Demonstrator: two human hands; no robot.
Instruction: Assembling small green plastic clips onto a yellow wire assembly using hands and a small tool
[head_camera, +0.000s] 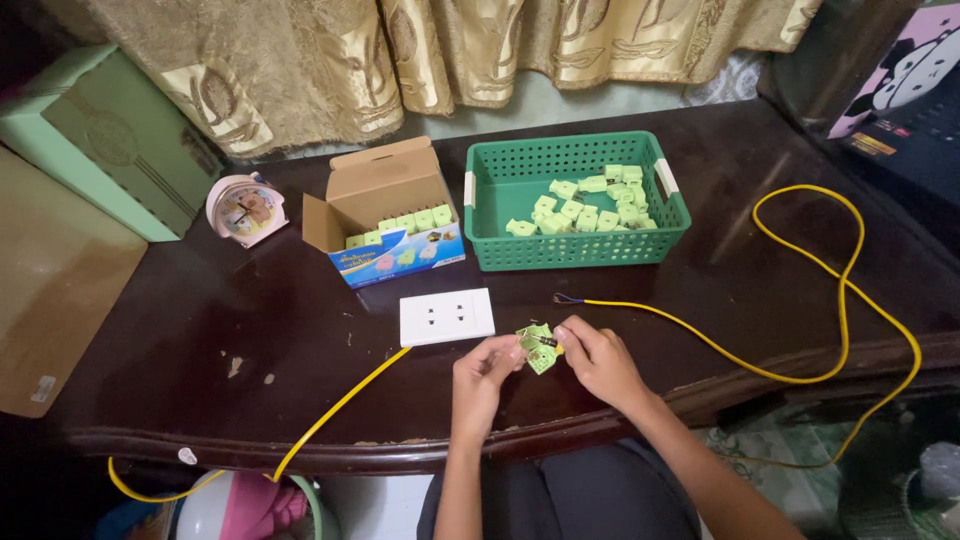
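A dark wooden counter (250, 330) with a scuffed, chipped top stands against a wall hung with gold patterned curtains (400, 50). At its near edge both hands meet over one small green plug part (540, 349): the left hand (485, 375) pinches it from the left with fingertips, and the right hand (600, 360) grips it from the right, thumb and forefinger closed on it beside a small dark metal piece; it is held just above the counter, near the front rim. Just behind the hands lies one white socket plate (447, 316) with two outlets, flat on the counter. Two yellow wires show: one wire (330, 410) runs from under the plate's left corner down off the front edge, and a second wire (800, 290) starts with a bare end near the plate's right side and loops widely across the right of the counter. Farther back sits one green plastic basket (570, 250) with a perforated wall, holding a loose heap of pale green plug parts, roughly a dozen and a half, too piled to count exactly. Left of it stands one open cardboard box (385, 215) with a row of about six green parts along its front. One small pink alarm clock (246, 208) stands left of the box, and one pale green carton (110, 140) lies at the far left.
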